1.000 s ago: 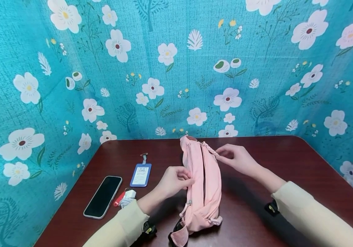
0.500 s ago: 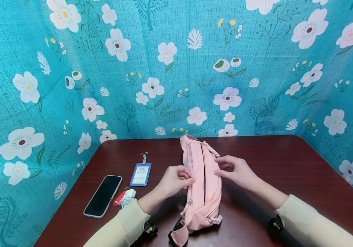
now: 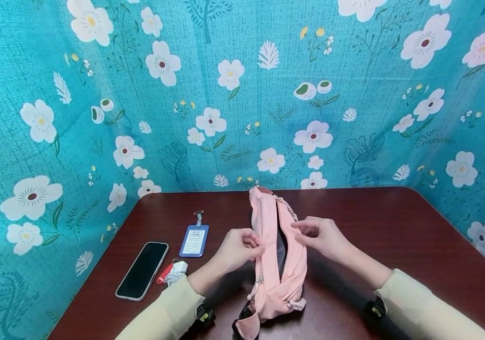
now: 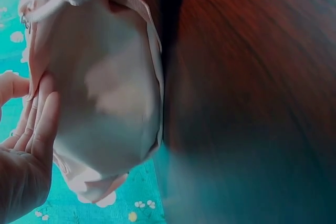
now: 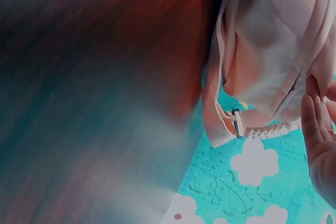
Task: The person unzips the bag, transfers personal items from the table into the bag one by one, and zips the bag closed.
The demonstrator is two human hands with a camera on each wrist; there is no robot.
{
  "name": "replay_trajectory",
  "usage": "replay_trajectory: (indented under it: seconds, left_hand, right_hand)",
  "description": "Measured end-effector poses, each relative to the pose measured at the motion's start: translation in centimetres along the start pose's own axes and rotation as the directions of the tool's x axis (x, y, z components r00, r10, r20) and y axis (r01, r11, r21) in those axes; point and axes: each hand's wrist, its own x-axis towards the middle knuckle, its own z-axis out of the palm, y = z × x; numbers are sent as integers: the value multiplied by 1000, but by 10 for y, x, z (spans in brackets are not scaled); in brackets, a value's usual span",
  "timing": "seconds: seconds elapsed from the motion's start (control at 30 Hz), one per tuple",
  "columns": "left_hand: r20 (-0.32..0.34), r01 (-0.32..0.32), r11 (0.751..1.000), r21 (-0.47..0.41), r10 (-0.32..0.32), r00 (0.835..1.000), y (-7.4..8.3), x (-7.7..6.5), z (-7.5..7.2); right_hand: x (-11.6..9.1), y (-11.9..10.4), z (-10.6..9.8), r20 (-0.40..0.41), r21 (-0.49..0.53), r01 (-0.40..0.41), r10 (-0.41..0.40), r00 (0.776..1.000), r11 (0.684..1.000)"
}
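A pink waist bag [image 3: 270, 257] lies lengthwise in the middle of the table in the head view. Its top zip is undone, and the grey lining [image 3: 281, 250] shows in the gap. My left hand [image 3: 239, 249] pinches the fabric along the bag's left side, thumb against fingers; the left wrist view has these fingers [image 4: 47, 119] at the bag's edge. On the other side, my right hand [image 3: 326, 239] pinches the right edge of the opening between thumb and fingers. A braided cord [image 3: 287, 206] hangs from the zip's far end. The bag's contents cannot be seen.
Left of the bag lie a blue card holder [image 3: 193, 242], a phone [image 3: 142, 271], a white charger with cable [image 3: 177, 272] and a red object [image 3: 164, 274]. A flowered blue cloth [image 3: 242, 118] stands behind the dark wooden table [image 3: 365, 208].
My right hand has left the braided cord, come nearer along the bag and taken the opening's right edge. The slit has widened, baring the lining. My left hand stays nearly still.
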Motion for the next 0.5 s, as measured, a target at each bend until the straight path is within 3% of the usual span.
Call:
replay_trajectory:
  seconds: [0.5]
  left_hand:
    - [-8, 41, 992, 123, -40, 999, -6, -10, -29]
  right_hand:
    - [-4, 7, -37, -28, -94, 105, -108, 994, 990]
